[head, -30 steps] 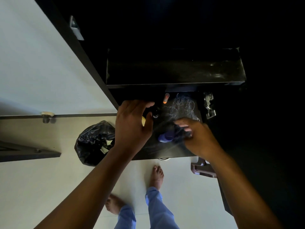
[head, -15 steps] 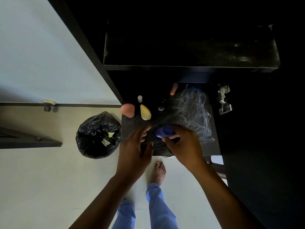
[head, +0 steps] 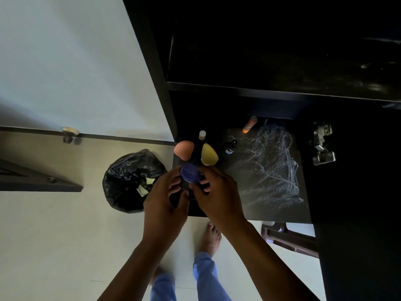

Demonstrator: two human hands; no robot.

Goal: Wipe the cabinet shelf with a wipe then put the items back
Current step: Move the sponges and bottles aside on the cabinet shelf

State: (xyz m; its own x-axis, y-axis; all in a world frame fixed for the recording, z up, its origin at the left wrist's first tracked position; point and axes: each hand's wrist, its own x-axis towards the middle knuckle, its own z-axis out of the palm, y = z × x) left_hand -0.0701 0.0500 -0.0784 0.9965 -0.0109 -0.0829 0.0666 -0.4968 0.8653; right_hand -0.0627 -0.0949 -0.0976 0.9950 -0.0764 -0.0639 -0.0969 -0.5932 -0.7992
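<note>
Purple jar (head: 190,174) now at shelf (head: 271,205) left front — left hand (head: 166,205), right hand (head: 219,197) both clasping it

Too dark to see inside the top shelf (head: 282,61). Writing on the purple lid (head: 190,172) too blurry to read. Jar under that lid hidden by both hands (head: 191,198). One foot (head: 161,273) blurry. Label on the small dark bottle (head: 230,147) too tiny to tell.
</note>
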